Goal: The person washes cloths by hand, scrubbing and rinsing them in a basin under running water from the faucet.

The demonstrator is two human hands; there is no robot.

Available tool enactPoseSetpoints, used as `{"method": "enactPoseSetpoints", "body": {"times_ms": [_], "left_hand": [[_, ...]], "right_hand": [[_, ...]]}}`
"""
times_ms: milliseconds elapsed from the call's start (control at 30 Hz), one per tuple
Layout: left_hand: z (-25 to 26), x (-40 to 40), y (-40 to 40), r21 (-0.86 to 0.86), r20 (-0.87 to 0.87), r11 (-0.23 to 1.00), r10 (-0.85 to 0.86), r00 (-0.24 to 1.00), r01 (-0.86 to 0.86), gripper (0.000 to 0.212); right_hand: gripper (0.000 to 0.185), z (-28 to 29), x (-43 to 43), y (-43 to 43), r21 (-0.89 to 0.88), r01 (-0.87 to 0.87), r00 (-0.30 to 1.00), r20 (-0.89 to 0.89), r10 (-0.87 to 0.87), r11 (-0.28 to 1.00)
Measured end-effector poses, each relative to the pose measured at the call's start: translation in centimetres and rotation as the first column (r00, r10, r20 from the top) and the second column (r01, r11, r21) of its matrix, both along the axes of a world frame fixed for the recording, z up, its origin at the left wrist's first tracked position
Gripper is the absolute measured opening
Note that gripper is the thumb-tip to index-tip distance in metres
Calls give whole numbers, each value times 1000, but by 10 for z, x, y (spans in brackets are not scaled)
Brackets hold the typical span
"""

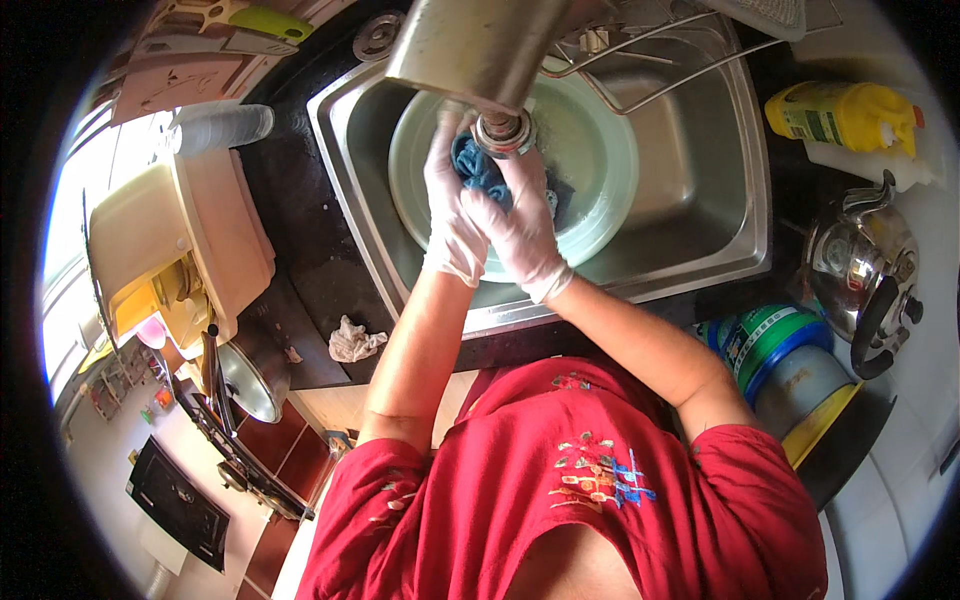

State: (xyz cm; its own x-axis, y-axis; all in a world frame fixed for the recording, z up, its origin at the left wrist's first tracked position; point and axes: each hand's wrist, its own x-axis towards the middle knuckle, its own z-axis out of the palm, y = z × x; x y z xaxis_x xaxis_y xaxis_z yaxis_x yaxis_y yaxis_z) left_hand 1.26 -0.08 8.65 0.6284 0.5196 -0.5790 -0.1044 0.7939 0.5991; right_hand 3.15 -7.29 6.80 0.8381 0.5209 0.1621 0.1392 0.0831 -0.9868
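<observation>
Both hands wear thin white gloves over a pale green basin (616, 217) that stands in the stainless steel sink (694, 180). A bunched blue cloth (474, 166) is squeezed between my left hand (448, 199) and my right hand (525, 217). Just above them hangs the faucet spout (504, 135), which hides part of the fingers. Cloudy water (574, 124) lies in the basin. To the right of my right hand, a dark patterned cloth (561, 196) shows partly in that water.
A metal rack (660, 94) juts over the sink's far right. On the right are a yellow bottle (844, 116), a steel kettle (859, 259) and a green-blue tub (776, 345). A crumpled tissue (356, 341), stacked clear cups (225, 127) and a beige container (217, 225) sit left.
</observation>
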Motion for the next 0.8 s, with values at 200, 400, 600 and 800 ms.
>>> {"method": "enactPoseSetpoints", "body": {"times_ms": [200,400,600,800], "left_hand": [[-27,-9,-14,-245,-8,968,44,999,-45,28],[-23,-11,-8,-151,-79,986,65,995,-76,36],[-13,-7,-14,-65,-66,988,136,989,-140,40],[-25,-16,-22,-184,20,979,94,995,-89,31]], "right_hand": [[38,-28,42,1,-7,42,937,-348,-42,999],[43,-25,18,8,-43,-22,989,-146,15,999],[44,-34,18,-3,-123,-24,997,-79,14,992],[41,-16,40,5,-165,12,996,93,4,986]]}}
